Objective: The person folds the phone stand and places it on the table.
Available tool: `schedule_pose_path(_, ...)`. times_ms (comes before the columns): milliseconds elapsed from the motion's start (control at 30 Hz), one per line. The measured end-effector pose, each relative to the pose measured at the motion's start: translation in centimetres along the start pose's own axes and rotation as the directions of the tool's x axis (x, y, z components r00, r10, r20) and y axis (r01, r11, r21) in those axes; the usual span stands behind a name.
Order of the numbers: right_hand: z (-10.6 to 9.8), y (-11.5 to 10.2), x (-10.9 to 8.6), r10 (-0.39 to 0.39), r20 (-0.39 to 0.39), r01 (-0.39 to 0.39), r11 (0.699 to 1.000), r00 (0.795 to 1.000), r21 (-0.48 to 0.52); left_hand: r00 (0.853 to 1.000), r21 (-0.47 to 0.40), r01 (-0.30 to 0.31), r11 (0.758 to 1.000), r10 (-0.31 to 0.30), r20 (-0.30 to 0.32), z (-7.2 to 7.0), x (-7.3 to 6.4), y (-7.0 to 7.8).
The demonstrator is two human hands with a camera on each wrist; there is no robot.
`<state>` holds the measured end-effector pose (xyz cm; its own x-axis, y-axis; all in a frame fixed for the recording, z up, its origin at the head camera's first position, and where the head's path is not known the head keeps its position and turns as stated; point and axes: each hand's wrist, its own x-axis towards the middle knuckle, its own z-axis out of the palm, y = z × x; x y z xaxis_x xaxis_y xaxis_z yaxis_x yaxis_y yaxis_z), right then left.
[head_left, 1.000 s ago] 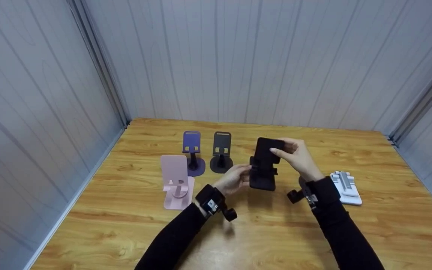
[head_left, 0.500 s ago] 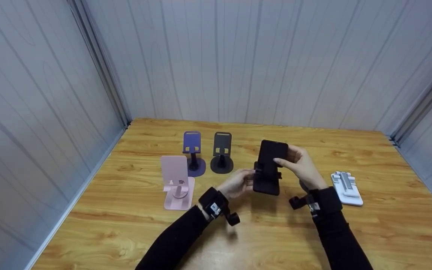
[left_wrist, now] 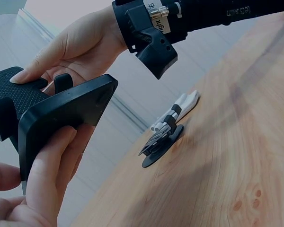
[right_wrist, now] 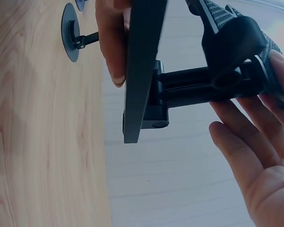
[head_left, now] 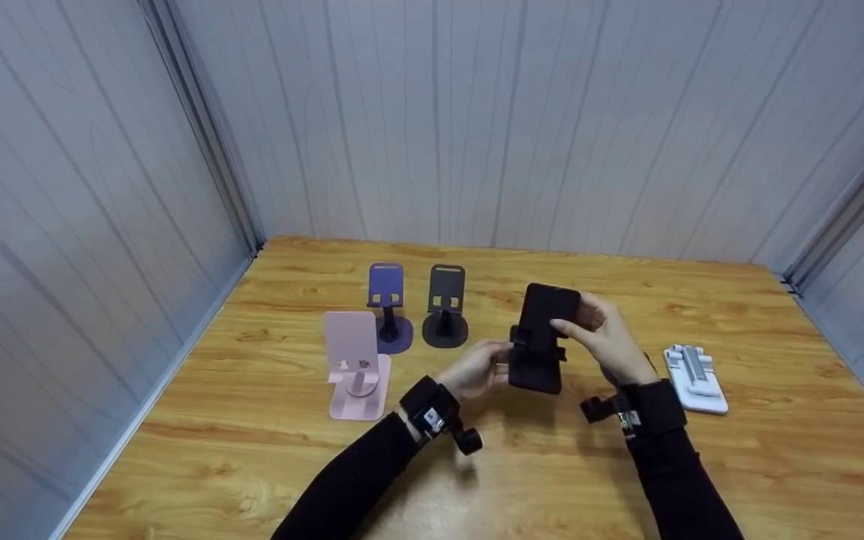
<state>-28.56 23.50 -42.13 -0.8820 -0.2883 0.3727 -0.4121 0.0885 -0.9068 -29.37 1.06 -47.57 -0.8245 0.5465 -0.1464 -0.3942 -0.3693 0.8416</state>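
Both hands hold a black folding phone stand [head_left: 544, 322] above the table. In the right wrist view two parallel arms [right_wrist: 194, 85] join its thick base plate [right_wrist: 144, 71] to the upper plate, which has hooks at its edge. My left hand [head_left: 477, 369] grips the base plate, its fingers along the outer face in the left wrist view. My right hand [head_left: 606, 339] pinches the upper plate, thumb on the textured face [left_wrist: 12, 90] and the other fingers behind. The two plates stand apart at an angle.
Purple [head_left: 385, 285], dark grey [head_left: 445, 289] and pink [head_left: 350, 341] phone stands are upright at the left. A white folded stand [head_left: 696, 379] lies at the right. Another dark stand [left_wrist: 161, 146] is mostly hidden behind the right wrist in the head view. Panel walls [head_left: 432, 120] enclose the table.
The black stand and both hands have shifted slightly right and toward me. The upper plate's tilt has changed a little; both hands keep their hold.
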Motion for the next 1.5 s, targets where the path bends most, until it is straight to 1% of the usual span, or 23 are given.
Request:
schedule_pose_path(200, 0.0, 0.0, -0.1, -0.003, 0.004, 0.003, 0.999, 1.000, -0.034, 1.000, 0.041, -0.009, 0.999, 0.009, 0.012, -0.1, 0.0, -0.1)
schedule_pose_path(333, 0.1, 0.0, 0.0, -0.009, -0.004, 0.009, 0.997, 1.000, -0.080, 1.000, 0.041, -0.003, 0.999, 0.002, 0.010, -0.2, 0.1, -0.1)
schedule_pose_path(533, 0.5, -0.1, 0.1, 0.027, -0.043, -0.031, 0.993, 0.999, -0.118, 1.000, 0.055, -0.005, 0.998, 0.005, 0.004, -0.4, 0.2, -0.3)
schedule_pose_path(633, 0.7, -0.1, 0.1, 0.020, -0.067, -0.030, 0.988, 0.998, -0.152, 1.000, 0.054, -0.004, 0.999, 0.004, 0.004, -0.4, 0.1, -0.3)
schedule_pose_path(833, 0.9, 0.1, 0.0, -0.062, -0.112, 0.034, 0.971, 0.992, -0.236, 1.000, 0.041, -0.001, 0.999, 0.001, 0.003, -0.1, 0.0, -0.2)
schedule_pose_path(1067, 1.1, 0.5, 0.2, -0.142, -0.143, 0.101, 0.960, 0.980, -0.261, 1.000, 0.044, -0.014, 0.999, 0.014, 0.015, 0.1, -0.2, -0.1)
schedule_pose_path(1267, 1.2, 0.7, 0.2, -0.225, -0.157, 0.163, 0.928, 0.962, -0.334, 1.000, 0.043, -0.025, 0.999, 0.024, 0.017, 0.3, -0.3, 0.0)
schedule_pose_path(1367, 1.3, 0.7, 0.2, -0.248, -0.164, 0.175, 0.914, 0.955, -0.365, 0.999, 0.046, -0.034, 0.998, 0.033, 0.020, 0.3, -0.3, 0.0)
schedule_pose_path(1500, 1.3, 0.8, 0.2, -0.277, -0.173, 0.191, 0.898, 0.945, -0.396, 0.999, 0.039, -0.027, 0.999, 0.026, 0.030, 0.3, -0.3, 0.2)
